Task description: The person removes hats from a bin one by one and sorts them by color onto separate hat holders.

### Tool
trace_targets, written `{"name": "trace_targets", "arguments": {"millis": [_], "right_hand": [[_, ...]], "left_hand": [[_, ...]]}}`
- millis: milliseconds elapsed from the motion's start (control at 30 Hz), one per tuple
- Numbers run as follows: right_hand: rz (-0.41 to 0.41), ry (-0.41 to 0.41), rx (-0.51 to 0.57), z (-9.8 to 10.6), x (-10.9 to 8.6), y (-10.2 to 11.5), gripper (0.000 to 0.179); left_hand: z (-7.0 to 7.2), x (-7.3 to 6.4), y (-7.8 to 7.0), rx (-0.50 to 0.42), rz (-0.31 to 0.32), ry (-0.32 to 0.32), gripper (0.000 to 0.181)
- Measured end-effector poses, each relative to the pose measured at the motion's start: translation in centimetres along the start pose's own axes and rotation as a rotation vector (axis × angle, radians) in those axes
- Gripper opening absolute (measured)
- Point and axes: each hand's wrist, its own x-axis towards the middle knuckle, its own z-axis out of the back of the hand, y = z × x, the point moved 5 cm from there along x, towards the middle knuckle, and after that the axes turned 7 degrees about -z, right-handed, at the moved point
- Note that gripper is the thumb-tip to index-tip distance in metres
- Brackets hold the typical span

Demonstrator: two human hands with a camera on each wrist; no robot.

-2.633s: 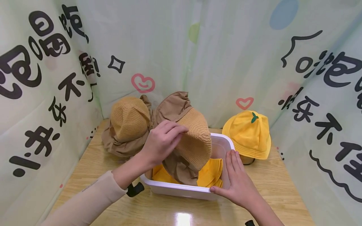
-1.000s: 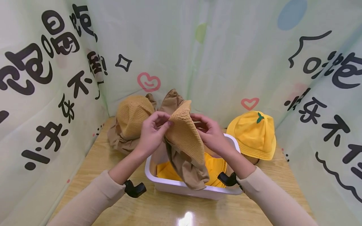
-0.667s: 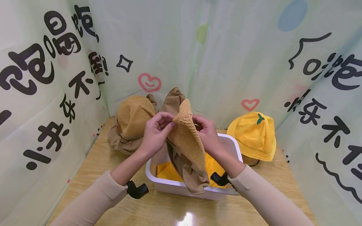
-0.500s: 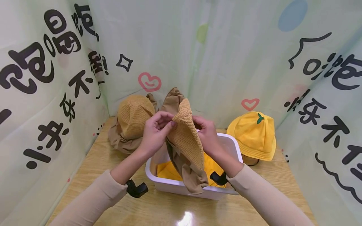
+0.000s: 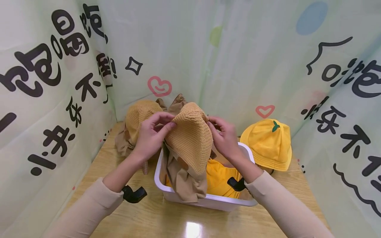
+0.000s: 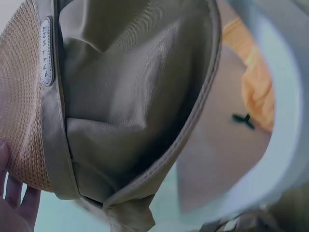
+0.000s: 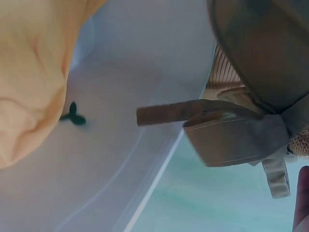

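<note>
A tan knitted sun hat [image 5: 190,142] with a brown cloth brim [image 5: 186,185] hangs over the white basin [image 5: 202,201]. My left hand [image 5: 151,132] pinches the knitted crown at its left side, thumb in front. On the opposite side my right hand [image 5: 224,135] pinches the crown's edge. A small label [image 6: 46,50] shows on the hat's band in the left wrist view, and a cloth bow [image 7: 236,130] at its back in the right wrist view. Inside the basin lies a yellow hat [image 5: 221,178] with a green sprout [image 7: 73,115], partly hidden by the sun hat.
A similar tan hat [image 5: 141,115] stands at the back left, partly behind my left hand. To the basin's right a yellow bucket hat [image 5: 268,145] sits on a stand. Printed curtains [image 5: 178,49] enclose the wooden table [image 5: 143,215] on the back and sides.
My right hand has left the basin's rim and taken hold of the sun hat. Most recently the hands have moved apart, turning the crown's front more toward me and shifting the brim leftward.
</note>
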Motion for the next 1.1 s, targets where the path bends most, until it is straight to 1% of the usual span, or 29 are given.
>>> {"name": "trace_targets", "arguments": {"millis": [200, 400, 600, 800, 1100], "right_hand": [[0.143, 0.012, -0.074, 0.3, 0.7, 0.4, 0.015], [0.245, 0.004, -0.172, 0.1, 1.4, 1.1, 0.016], [0.319, 0.006, -0.251, -0.5, 2.1, 1.7, 0.014], [0.404, 0.01, -0.342, -1.7, 2.7, 1.6, 0.014], [0.443, -0.002, -0.369, -3.6, 3.7, 1.8, 0.013]], "left_hand": [[2.0, 0.9, -0.8, 0.085, -0.077, -0.022, 0.016], [3.4, 1.7, -1.4, 0.165, -0.156, -0.035, 0.017], [4.5, 2.3, -1.8, 0.2, -0.179, -0.038, 0.014], [6.0, 2.7, -1.5, 0.251, -0.203, -0.064, 0.014], [7.8, 3.1, -1.0, 0.321, -0.238, -0.096, 0.011]]}}
